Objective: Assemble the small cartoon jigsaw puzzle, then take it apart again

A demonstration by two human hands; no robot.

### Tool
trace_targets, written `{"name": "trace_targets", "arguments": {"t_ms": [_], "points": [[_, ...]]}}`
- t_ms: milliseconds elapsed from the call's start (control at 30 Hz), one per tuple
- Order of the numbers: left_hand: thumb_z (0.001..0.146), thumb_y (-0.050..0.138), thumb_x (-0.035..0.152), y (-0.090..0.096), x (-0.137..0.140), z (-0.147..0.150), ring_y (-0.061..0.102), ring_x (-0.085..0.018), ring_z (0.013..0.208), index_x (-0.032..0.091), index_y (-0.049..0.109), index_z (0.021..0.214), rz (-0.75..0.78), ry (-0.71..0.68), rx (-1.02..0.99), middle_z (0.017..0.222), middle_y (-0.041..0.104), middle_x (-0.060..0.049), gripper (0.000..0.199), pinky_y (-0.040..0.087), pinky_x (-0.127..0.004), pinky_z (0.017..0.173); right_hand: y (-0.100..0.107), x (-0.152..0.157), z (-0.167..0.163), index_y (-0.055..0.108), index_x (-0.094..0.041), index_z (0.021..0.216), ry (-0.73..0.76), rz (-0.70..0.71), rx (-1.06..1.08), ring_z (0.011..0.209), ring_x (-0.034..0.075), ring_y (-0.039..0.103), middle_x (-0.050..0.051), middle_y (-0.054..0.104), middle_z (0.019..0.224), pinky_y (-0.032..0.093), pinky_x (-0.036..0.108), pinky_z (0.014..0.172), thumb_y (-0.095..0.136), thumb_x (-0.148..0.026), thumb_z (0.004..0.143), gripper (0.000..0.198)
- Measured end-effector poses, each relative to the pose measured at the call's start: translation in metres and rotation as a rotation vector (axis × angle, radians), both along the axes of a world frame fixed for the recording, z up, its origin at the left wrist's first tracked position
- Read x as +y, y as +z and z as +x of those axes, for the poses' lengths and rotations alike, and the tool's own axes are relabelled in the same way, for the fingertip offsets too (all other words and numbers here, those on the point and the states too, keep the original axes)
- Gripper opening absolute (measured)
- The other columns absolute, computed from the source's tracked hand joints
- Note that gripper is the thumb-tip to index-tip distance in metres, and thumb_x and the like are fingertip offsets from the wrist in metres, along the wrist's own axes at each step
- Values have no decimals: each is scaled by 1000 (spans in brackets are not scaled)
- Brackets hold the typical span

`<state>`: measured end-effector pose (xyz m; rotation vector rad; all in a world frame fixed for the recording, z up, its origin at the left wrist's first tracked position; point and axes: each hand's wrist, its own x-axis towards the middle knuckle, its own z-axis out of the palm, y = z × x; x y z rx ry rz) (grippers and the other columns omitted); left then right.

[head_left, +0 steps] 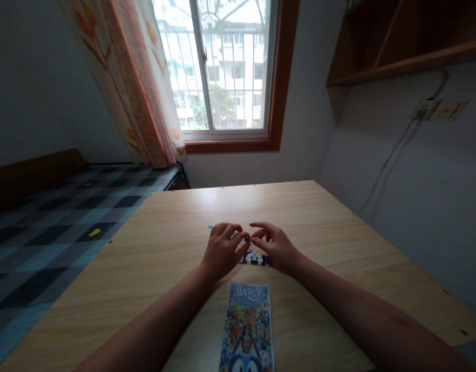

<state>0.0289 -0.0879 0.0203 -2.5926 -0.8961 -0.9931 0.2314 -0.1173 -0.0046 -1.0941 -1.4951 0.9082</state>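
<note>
My left hand [223, 250] pinches a small dark puzzle piece [247, 239] between thumb and fingertips, above the table. Close by on the right, my right hand [275, 245] has its thumb and index finger apart, with the fingertips near that piece. I cannot tell whether they touch it. Beneath both hands lies a strip of joined puzzle pieces [255, 258] with a blue cartoon face; its ends are partly covered by my hands. A small loose piece [210, 226] rests just beyond my left hand, where more may be hidden.
A colourful picture sheet [247, 325] marked "BLUEY" lies nearest me on the pale wooden table [331, 305]. Left of the table is a bed with a checked cover [67, 227]. A window [226, 67] is behind; a shelf [408, 57] hangs on the right.
</note>
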Motion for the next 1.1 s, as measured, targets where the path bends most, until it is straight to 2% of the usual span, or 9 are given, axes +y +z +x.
{"name": "trace_targets", "arguments": {"t_ms": [100, 267, 400, 533, 667, 767, 833, 967, 1100], "points": [[91, 68, 30, -4, 16, -10, 58, -27, 100, 26, 74, 102, -47, 105, -55, 105, 69, -7, 13, 43, -45, 91, 6, 2, 9, 70, -20, 119, -113, 91, -116, 83, 15, 63, 5, 73, 95, 47, 26, 70, 66, -32, 87, 35], [89, 69, 30, -12, 33, -25, 56, -31, 110, 28, 75, 102, -117, 226, -47, 118, 68, -8, 14, 40, -51, 97, 13, 2, 22, 77, -19, 97, -120, 174, -364, 80, 15, 64, 4, 74, 90, 48, 28, 78, 61, -19, 88, 18], [90, 66, 28, -16, 31, -25, 55, -31, 115, 27, 72, 112, -148, 181, 6, 127, 66, -9, 23, 37, -55, 103, 14, -2, 21, 77, -21, 95, -104, 224, -532, 85, 17, 66, 4, 75, 92, 48, 30, 82, 60, -15, 89, 19], [93, 59, 24, -15, 32, -23, 57, -30, 113, 24, 66, 126, -146, 198, -49, 125, 67, -11, 33, 41, -53, 101, 16, -6, 19, 77, -22, 99, -59, 205, -652, 86, 17, 66, 4, 75, 94, 47, 29, 81, 60, -18, 91, 20], [97, 55, 26, -9, 30, -21, 61, -26, 99, 22, 71, 111, -123, 123, -82, 107, 71, -9, 21, 48, -44, 90, 23, -13, 17, 76, -24, 105, -18, 179, -773, 85, 18, 64, 5, 74, 92, 45, 29, 78, 62, -29, 94, 20], [98, 56, 29, -5, 21, -17, 63, -22, 87, 23, 72, 94, -154, -47, 32, 92, 70, -6, 18, 51, -38, 82, 26, -19, 13, 75, -25, 109, 6, 174, -850, 87, 20, 64, 5, 73, 91, 44, 29, 77, 66, -38, 92, 23], [96, 59, 30, -3, 14, -13, 63, -22, 86, 23, 72, 92, -174, -103, 114, 90, 70, -5, 15, 51, -39, 81, 26, -22, 10, 73, -25, 113, 23, 168, -889, 87, 21, 64, 6, 72, 91, 43, 30, 78, 70, -42, 89, 30], [91, 63, 33, 0, 4, -8, 62, -25, 90, 24, 73, 100, -189, -91, 194, 94, 70, -7, 16, 51, -44, 82, 26, -26, 5, 71, -22, 117, 39, 178, -950, 94, 23, 63, 8, 71, 98, 43, 31, 80, 73, -46, 86, 39], [87, 67, 34, 3, 1, -5, 61, -27, 89, 23, 73, 84, -210, -61, 252, 90, 67, -8, 12, 51, -46, 82, 27, -28, 1, 73, -21, 109, 22, 165, -989, 95, 24, 62, 9, 69, 99, 43, 31, 79, 71, -45, 87, 33]]}}
